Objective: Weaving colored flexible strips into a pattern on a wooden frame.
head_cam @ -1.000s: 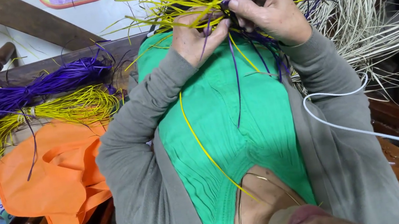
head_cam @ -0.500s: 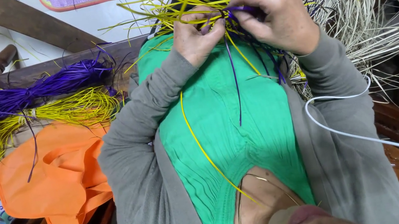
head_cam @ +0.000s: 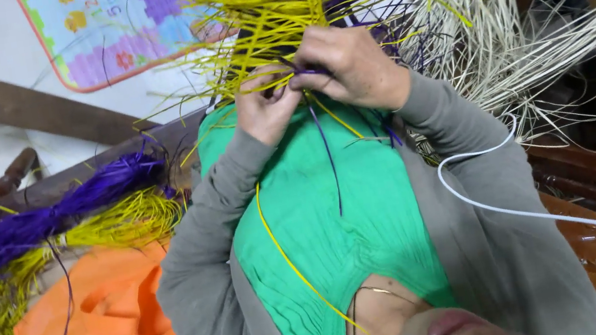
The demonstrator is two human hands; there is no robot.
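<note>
Yellow straw strands [head_cam: 256, 27] splayed outward, purple strand [head_cam: 328, 155] dangling below

Sleeves: long, grey and soft, reaching to the wrists of the left hand [head_cam: 266, 109] and the right hand [head_cam: 354, 67].
Outer layer: a grey cardigan [head_cam: 517, 268], worn open down the front.
Top: bright green with fine ribbing [head_cam: 339, 225], dipping at the neckline.
Neck: a thin chain necklace [head_cam: 369, 292].
Hands: bare, no gloves.
</note>
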